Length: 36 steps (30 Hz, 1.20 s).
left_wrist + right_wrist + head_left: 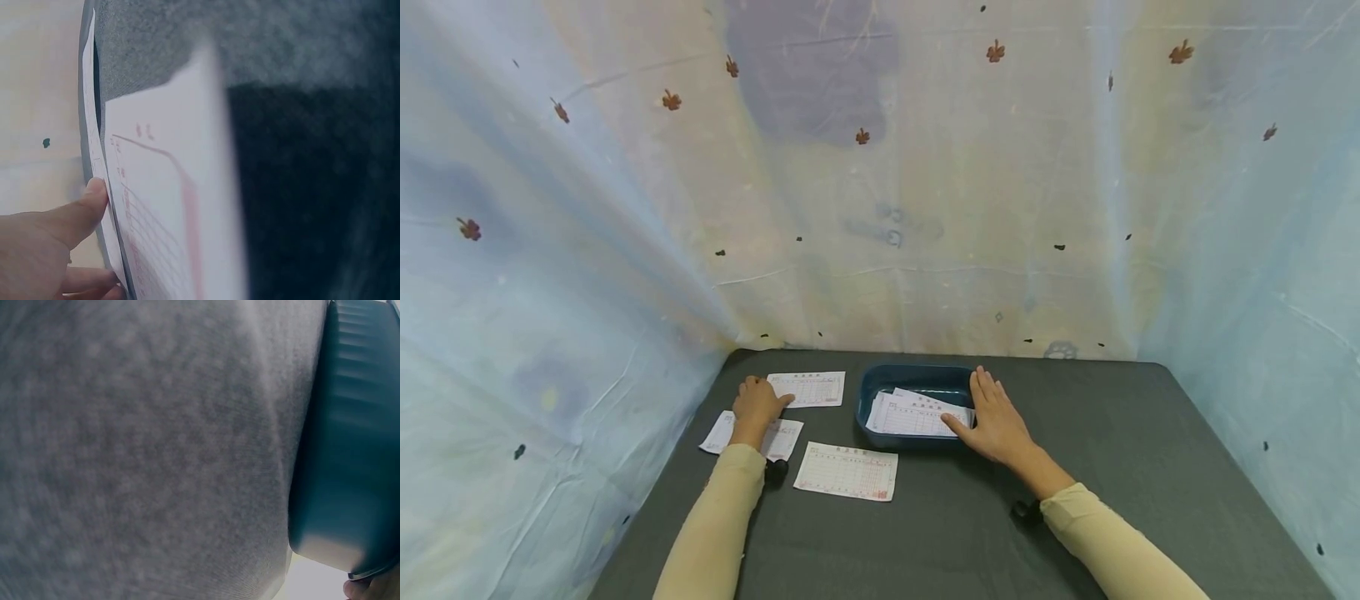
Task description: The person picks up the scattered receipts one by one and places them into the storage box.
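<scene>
In the head view, my left hand is over the left end of the back paper form, its thumb at the form's lower edge. The left wrist view shows the thumb right at that form, the other fingers lower down and partly hidden. Under the left wrist lies a second paper form, which rises blurred across the left wrist view. My right hand lies with straight, spread fingers over the right rim of a dark blue plastic basin. Inside the basin is a pile of paper forms.
A third loose form lies in front of the basin. All this stands on a table with a dark grey cloth. A patterned curtain hangs behind and on both sides.
</scene>
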Tool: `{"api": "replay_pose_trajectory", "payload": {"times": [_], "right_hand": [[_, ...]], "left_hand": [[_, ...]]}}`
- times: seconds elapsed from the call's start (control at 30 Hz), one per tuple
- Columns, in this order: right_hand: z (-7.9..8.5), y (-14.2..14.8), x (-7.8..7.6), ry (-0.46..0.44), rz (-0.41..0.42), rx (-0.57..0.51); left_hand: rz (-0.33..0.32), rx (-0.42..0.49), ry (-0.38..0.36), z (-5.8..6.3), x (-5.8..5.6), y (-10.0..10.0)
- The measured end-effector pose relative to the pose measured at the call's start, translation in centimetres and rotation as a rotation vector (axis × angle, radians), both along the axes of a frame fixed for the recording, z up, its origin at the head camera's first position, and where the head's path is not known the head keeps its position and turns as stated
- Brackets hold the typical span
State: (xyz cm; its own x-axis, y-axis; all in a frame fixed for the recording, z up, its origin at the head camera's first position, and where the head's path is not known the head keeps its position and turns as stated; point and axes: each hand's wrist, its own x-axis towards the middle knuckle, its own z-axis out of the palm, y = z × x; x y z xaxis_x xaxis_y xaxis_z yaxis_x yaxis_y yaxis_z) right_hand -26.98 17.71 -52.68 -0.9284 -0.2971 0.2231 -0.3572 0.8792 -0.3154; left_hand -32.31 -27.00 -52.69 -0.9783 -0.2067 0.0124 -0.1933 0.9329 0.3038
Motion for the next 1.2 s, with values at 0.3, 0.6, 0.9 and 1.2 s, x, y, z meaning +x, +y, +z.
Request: {"api": "replay_pose_trajectory", "payload": {"times": [0.3, 0.6, 0.9, 1.2], "right_hand": [[0.05, 0.05, 0.02, -0.007, 0.000, 0.001], [0.11, 0.07, 0.13, -0.015, -0.001, -0.010], [-0.06, -0.05, 0.17, -0.028, 0.002, 0.001], [0.15, -0.06, 0.19, -0.019, -0.008, 0.011]], "left_hand": [[0.013, 0.038, -0.006, -0.25, -0.10, 0.20], [0.036, 0.155, 0.094, -0.22, -0.10, 0.71], [0.047, 0.076, 0.163, -0.33, 0.00, 0.31], [0.050, 0.067, 0.244, -0.16, -0.04, -0.16]]}}
